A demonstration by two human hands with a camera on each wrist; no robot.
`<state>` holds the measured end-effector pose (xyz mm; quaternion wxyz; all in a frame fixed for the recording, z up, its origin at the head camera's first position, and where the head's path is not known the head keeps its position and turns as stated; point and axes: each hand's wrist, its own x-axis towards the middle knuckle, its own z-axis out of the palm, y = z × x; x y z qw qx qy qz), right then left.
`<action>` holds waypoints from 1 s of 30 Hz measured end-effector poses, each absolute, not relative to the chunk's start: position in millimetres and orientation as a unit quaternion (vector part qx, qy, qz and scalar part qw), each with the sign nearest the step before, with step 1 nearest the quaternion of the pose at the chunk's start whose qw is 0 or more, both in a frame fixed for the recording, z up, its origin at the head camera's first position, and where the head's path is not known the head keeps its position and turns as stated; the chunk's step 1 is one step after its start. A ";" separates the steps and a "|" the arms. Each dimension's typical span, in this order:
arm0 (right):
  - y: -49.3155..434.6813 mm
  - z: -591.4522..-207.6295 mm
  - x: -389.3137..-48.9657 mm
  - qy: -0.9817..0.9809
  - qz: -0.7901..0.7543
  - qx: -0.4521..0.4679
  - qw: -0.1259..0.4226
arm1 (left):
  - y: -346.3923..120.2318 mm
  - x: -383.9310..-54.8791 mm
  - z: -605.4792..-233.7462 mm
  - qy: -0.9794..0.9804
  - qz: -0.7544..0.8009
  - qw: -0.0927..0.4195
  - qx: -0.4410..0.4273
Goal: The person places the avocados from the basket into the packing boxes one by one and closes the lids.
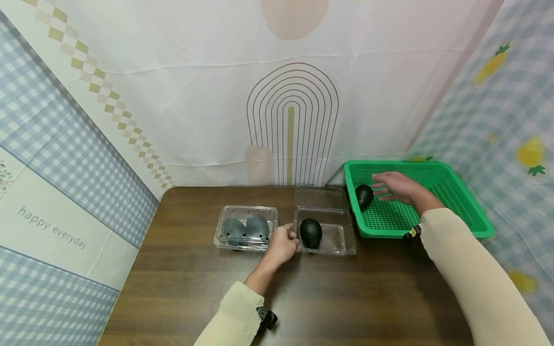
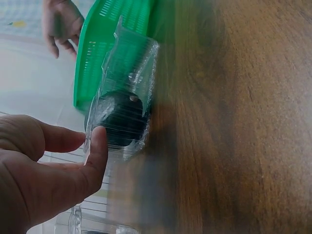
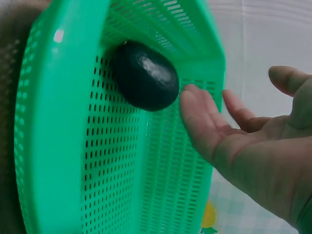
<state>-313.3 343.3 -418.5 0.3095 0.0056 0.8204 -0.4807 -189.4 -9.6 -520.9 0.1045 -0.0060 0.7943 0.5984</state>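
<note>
My left hand pinches the left rim of an open clear plastic clamshell box between thumb and finger. One dark avocado lies in the left half of that box, whose lid stands back behind it. Over the green plastic basket, my right hand is spread and holds nothing. Its fingertips are close to a second dark avocado at the left end of the basket. The right wrist view does not plainly show whether they touch it.
Left of my left hand sits a closed clear clamshell box with two dark avocados inside. All stand on a brown wooden table. A white patterned cloth hangs behind the table, with checked cloths at both sides.
</note>
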 end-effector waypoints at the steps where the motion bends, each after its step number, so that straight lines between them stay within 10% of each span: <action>1: 343.9 -419.0 -315.2 0.820 -0.478 0.010 0.315 | -9.6 -189.6 -520.8 0.791 0.603 0.106 -0.007; 30: 308.1 -450.5 -342.2 0.866 -0.349 0.095 0.346 | -11.8 -190.5 -523.7 0.774 0.621 0.120 -0.010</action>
